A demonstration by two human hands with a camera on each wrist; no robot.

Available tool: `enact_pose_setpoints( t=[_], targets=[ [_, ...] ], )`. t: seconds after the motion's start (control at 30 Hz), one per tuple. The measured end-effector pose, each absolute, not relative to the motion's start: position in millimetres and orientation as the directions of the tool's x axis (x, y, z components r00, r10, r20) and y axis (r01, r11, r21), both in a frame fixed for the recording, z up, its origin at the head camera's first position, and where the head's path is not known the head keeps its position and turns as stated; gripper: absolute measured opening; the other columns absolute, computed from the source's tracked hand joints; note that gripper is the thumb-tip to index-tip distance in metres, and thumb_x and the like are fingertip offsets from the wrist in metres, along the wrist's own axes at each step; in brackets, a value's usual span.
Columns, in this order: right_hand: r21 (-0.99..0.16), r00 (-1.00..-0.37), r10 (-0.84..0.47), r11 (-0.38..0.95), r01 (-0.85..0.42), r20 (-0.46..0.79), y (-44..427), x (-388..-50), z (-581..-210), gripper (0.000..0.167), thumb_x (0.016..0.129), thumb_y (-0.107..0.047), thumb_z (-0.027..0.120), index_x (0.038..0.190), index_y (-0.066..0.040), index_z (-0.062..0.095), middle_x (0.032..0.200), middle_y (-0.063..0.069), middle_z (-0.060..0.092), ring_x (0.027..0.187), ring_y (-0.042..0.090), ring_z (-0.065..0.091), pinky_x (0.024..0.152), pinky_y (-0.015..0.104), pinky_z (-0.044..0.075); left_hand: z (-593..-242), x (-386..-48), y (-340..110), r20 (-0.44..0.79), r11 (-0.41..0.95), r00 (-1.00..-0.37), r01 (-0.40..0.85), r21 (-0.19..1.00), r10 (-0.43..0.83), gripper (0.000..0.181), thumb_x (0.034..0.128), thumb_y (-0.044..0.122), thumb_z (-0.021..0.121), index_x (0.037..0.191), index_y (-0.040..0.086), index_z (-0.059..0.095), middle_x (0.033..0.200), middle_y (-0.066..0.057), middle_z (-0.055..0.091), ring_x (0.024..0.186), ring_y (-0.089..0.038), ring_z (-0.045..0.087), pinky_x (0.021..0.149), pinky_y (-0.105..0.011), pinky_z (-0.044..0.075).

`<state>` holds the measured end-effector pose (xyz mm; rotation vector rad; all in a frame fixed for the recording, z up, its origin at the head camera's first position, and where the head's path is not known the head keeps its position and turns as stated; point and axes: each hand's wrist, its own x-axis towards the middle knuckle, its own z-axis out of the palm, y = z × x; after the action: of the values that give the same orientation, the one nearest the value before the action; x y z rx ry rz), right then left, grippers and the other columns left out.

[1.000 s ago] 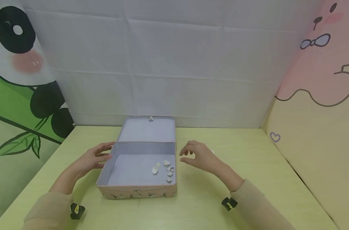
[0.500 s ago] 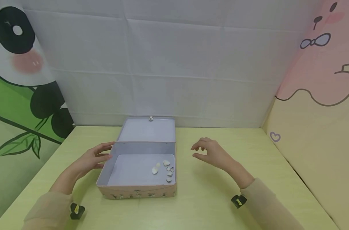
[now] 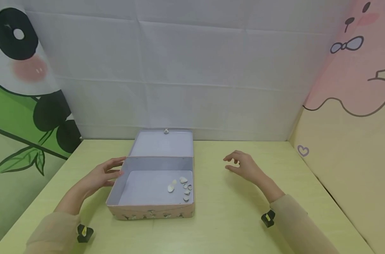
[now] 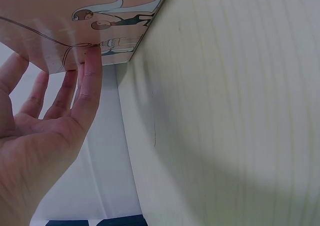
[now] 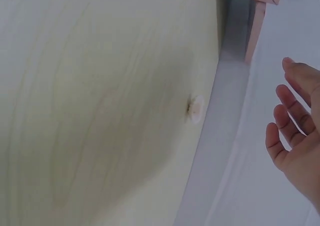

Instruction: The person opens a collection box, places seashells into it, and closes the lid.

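Note:
A pink tin box (image 3: 151,211) with a pale inside stands with its lid (image 3: 162,143) swung back. Several small pale shells (image 3: 170,188) lie on its floor, mostly toward the right side. My left hand (image 3: 98,178) rests its fingertips against the box's left wall, which carries printed figures (image 4: 120,18) in the left wrist view. To the right of the box, my right hand (image 3: 246,169) hovers over the table with fingers loosely bent and nothing between them. One more pale shell (image 5: 196,109) lies on the table in the right wrist view; the right hand hides it in the head view.
The pale yellow wooden table (image 3: 217,225) runs back to a white cloth wall (image 3: 192,70). Printed cartoon panels flank it, one green and white (image 3: 27,116) and one pink and yellow (image 3: 348,84). A small dark device (image 3: 268,218) sits at each wrist.
My right hand has moved right, away from the box, and slightly farther back over the table. The left hand, the box and the shells inside it stay in place.

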<state>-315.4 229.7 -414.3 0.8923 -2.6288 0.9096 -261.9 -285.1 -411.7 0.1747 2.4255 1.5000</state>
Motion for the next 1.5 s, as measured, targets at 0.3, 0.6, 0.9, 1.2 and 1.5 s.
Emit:
enact_pose_setpoints(
  t=[0.3, 0.6, 0.9, 1.2, 1.5],
  targets=[
    [-0.536, -0.855, -0.398, 0.666, -0.519, 0.334, 247.4, -331.9, -436.6, 0.026, 0.082, -0.012, 0.073, 0.107, -0.008, 0.068, 0.102, 0.011, 0.066, 0.082, 0.02, 0.051, 0.064, 0.027, 0.042, -411.1, -260.3, -284.6, -0.172, 0.447, -0.953, -0.045, 0.893, 0.248, 0.07, 0.094, 0.026, 0.058, 0.151, 0.013, 0.019, 0.153, -0.022, 0.019, 0.134, -0.046, 0.028, 0.092, -0.05, 0.048],
    [-0.527, -0.886, -0.407, 0.714, -0.46, 0.223, 257.8, -344.4, -451.1, 0.026, 0.084, -0.011, 0.07, 0.11, -0.002, 0.067, 0.101, 0.012, 0.064, 0.08, 0.022, 0.051, 0.065, 0.029, 0.042, -410.6, -259.5, -285.3, -0.171, 0.452, -0.953, -0.041, 0.891, 0.249, 0.073, 0.0928, 0.03, 0.06, 0.151, 0.013, 0.019, 0.153, -0.022, 0.019, 0.135, -0.046, 0.027, 0.093, -0.05, 0.048],
    [-0.525, -0.916, -0.39, 0.762, -0.378, 0.093, 256.6, -355.1, -452.4, 0.016, 0.087, -0.011, 0.066, 0.1, -0.001, 0.068, 0.093, 0.008, 0.063, 0.076, 0.019, 0.051, 0.064, 0.03, 0.044, -409.0, -258.4, -284.9, -0.174, 0.456, -0.952, -0.042, 0.889, 0.25, 0.074, 0.0927, 0.031, 0.06, 0.151, 0.014, 0.018, 0.153, -0.022, 0.018, 0.135, -0.046, 0.027, 0.093, -0.051, 0.047],
    [-0.504, -0.937, -0.348, 0.803, -0.318, 0.035, 257.8, -359.0, -460.4, 0.008, 0.088, -0.013, 0.066, 0.09, -0.005, 0.067, 0.09, 0.006, 0.061, 0.079, 0.019, 0.054, 0.07, 0.033, 0.047, -409.7, -258.7, -284.2, -0.169, 0.451, -0.953, -0.039, 0.892, 0.251, 0.072, 0.0932, 0.029, 0.059, 0.151, 0.013, 0.019, 0.154, -0.021, 0.018, 0.135, -0.046, 0.027, 0.093, -0.05, 0.048],
    [-0.511, -0.941, -0.337, 0.802, -0.31, 0.042, 257.4, -358.7, -461.7, 0.007, 0.087, -0.013, 0.067, 0.085, -0.007, 0.065, 0.087, 0.005, 0.06, 0.075, 0.018, 0.05, 0.065, 0.029, 0.044, -411.4, -260.8, -285.4, -0.172, 0.464, -0.954, -0.04, 0.885, 0.246, 0.074, 0.0924, 0.032, 0.06, 0.151, 0.015, 0.019, 0.154, -0.021, 0.018, 0.136, -0.046, 0.026, 0.093, -0.051, 0.048]
  ],
)
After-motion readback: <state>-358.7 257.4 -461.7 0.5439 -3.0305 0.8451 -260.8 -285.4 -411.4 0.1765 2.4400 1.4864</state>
